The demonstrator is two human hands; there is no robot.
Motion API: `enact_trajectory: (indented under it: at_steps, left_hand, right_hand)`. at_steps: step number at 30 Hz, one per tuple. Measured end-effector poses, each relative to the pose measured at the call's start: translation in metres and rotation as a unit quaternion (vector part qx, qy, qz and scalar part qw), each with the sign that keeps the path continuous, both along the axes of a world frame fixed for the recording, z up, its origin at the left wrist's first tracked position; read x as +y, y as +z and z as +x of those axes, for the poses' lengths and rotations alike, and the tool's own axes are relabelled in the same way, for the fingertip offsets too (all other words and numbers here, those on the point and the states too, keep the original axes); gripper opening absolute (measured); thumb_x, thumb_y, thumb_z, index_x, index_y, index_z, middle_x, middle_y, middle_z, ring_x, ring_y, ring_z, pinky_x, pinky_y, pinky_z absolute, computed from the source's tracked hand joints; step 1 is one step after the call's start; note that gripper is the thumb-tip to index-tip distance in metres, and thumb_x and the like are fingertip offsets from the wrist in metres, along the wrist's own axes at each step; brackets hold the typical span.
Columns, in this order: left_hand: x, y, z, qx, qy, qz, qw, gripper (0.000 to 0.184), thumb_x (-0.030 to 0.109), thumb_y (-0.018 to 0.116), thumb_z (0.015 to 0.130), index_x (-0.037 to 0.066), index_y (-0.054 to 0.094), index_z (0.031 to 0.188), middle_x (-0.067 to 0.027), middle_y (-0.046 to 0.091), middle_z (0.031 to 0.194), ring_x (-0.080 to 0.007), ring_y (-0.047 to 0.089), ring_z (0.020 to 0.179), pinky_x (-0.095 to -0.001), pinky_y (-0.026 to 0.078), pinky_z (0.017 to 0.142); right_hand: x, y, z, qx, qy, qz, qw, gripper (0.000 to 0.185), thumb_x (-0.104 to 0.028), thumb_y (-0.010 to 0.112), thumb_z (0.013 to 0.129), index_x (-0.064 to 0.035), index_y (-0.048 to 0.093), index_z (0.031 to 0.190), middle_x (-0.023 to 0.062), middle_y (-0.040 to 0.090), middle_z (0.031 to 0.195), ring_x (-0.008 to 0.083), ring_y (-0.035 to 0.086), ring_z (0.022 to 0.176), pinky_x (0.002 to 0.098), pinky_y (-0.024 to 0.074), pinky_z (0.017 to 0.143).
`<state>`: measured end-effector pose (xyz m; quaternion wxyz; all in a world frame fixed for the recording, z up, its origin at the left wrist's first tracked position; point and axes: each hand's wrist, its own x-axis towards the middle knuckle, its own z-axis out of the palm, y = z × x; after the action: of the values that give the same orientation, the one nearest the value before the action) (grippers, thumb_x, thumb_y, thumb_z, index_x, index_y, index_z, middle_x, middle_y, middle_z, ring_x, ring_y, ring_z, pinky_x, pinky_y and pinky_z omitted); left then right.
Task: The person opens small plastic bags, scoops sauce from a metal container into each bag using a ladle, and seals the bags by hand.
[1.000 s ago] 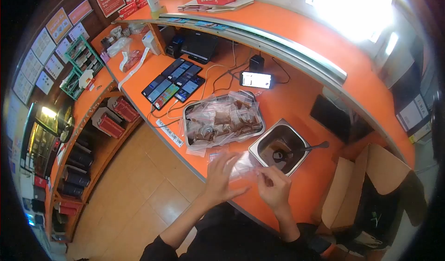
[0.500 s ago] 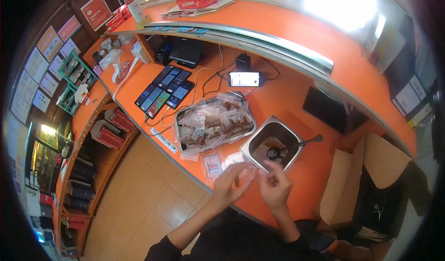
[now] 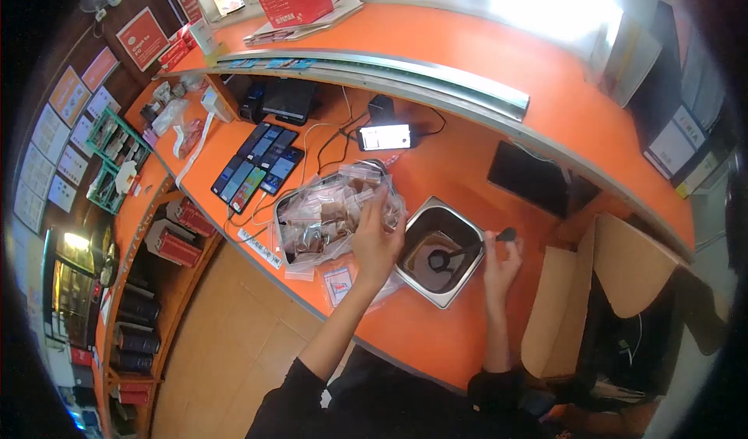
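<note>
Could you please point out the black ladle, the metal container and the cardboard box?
Black ladle (image 3: pixel 469 248), head view: on its handle.
Metal container (image 3: pixel 423 285), head view: on its rim.
Cardboard box (image 3: pixel 633 271), head view: on a brown flap.

You see a deep rectangular silver pan of shiny, smooth metal, and a long black ladle that looks like smooth plastic. Your small clear bags are glossy, crinkled plastic; the orange counter is smooth with a faint sheen. The brown box is matt cardboard, your black sleeves matt cloth.
</note>
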<state>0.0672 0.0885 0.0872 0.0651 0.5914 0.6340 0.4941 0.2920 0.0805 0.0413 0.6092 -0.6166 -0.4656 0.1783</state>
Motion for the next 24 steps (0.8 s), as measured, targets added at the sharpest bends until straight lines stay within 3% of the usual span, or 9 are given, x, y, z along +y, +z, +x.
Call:
enact_trajectory:
  at_steps: [1,3,8,11,13,16,20,22,24]
  left_hand:
    - [0.002,-0.005,0.004,-0.011,0.008,-0.004,1.0,0.052,0.024,0.075,0.085,0.009,0.058,0.132,-0.0138,0.064,0.11,-0.0282,0.067,0.076,-0.0394,0.053,0.067]
    - [0.008,-0.014,0.008,0.018,0.018,0.016,1.0,0.05,0.023,0.075,0.085,0.008,0.059,0.13,-0.014,0.064,0.11,-0.0289,0.067,0.076,-0.0396,0.053,0.068]
    - [0.017,-0.019,0.013,0.032,0.01,0.045,0.998,0.042,0.021,0.074,0.086,0.005,0.063,0.123,-0.0148,0.065,0.106,-0.0314,0.066,0.076,-0.0407,0.052,0.068]
    - [0.023,-0.025,0.013,0.039,-0.001,0.09,0.995,0.036,0.016,0.074,0.085,0.003,0.065,0.118,-0.0139,0.066,0.102,-0.0277,0.065,0.071,-0.0367,0.052,0.064]
    - [0.021,-0.018,0.017,-0.051,-0.04,0.021,0.998,0.041,0.014,0.08,0.082,0.004,0.067,0.119,-0.0116,0.069,0.104,-0.0164,0.062,0.062,-0.0282,0.05,0.057]
    - [0.018,-0.006,0.023,-0.07,-0.064,0.045,0.994,0.041,0.013,0.08,0.082,0.005,0.067,0.119,-0.0079,0.069,0.102,-0.0091,0.054,0.055,-0.0231,0.045,0.052]
    - [0.012,0.006,0.028,-0.062,-0.087,0.086,0.991,0.039,0.01,0.078,0.082,0.005,0.068,0.119,-0.0091,0.067,0.097,-0.0128,0.054,0.054,-0.0267,0.045,0.052]
    - [0.008,0.009,0.027,-0.073,-0.08,0.075,0.991,0.039,0.01,0.079,0.081,0.006,0.068,0.118,-0.0076,0.067,0.097,-0.0112,0.054,0.055,-0.0248,0.045,0.052]
    - [0.008,0.006,0.023,-0.074,-0.079,0.069,0.992,0.04,0.011,0.08,0.081,0.006,0.068,0.119,-0.0059,0.067,0.098,-0.0086,0.054,0.057,-0.0227,0.044,0.052]
  right_hand:
    - [-0.008,0.013,-0.005,-0.037,0.041,-0.009,0.998,0.019,-0.023,0.073,0.091,-0.0036,0.072,0.093,0.0093,0.061,0.092,0.0241,0.057,0.09,0.0367,0.0444,0.082]
    - [-0.023,0.029,-0.015,-0.069,0.105,0.001,0.992,0.017,-0.018,0.07,0.092,-0.001,0.07,0.09,0.0111,0.066,0.081,0.0235,0.064,0.076,0.0361,0.0495,0.068]
    - [-0.053,0.037,-0.01,-0.069,0.235,0.012,0.969,0.015,-0.014,0.07,0.093,0.0006,0.071,0.093,0.0132,0.072,0.085,0.0234,0.071,0.075,0.0339,0.0539,0.063]
    - [-0.057,0.037,-0.008,-0.1,0.261,0.052,0.959,0.014,-0.012,0.071,0.091,0.0003,0.072,0.097,0.0124,0.071,0.085,0.0228,0.07,0.075,0.0345,0.0545,0.063]
    - [-0.053,0.033,-0.006,-0.154,0.263,0.074,0.949,0.014,-0.008,0.072,0.089,-0.0009,0.073,0.101,0.0121,0.071,0.086,0.0235,0.069,0.074,0.0347,0.0551,0.063]
    - [-0.05,0.016,-0.01,-0.252,0.253,0.131,0.925,0.023,-0.008,0.072,0.086,-0.001,0.072,0.107,0.0125,0.069,0.09,0.0253,0.069,0.076,0.0358,0.0554,0.065]
    - [-0.068,0.008,-0.027,-0.291,0.297,0.158,0.896,0.033,-0.007,0.072,0.081,0.0003,0.069,0.113,0.0126,0.069,0.094,0.0264,0.068,0.079,0.0375,0.0559,0.068]
    - [-0.083,0.015,-0.031,-0.291,0.333,0.177,0.88,0.042,0.005,0.072,0.07,-0.0016,0.07,0.111,0.011,0.07,0.093,0.0254,0.069,0.079,0.035,0.0556,0.066]
    - [-0.088,0.01,-0.027,-0.284,0.348,0.172,0.877,0.045,0.005,0.071,0.068,-0.0028,0.07,0.112,0.0121,0.07,0.095,0.0263,0.069,0.081,0.036,0.056,0.068]
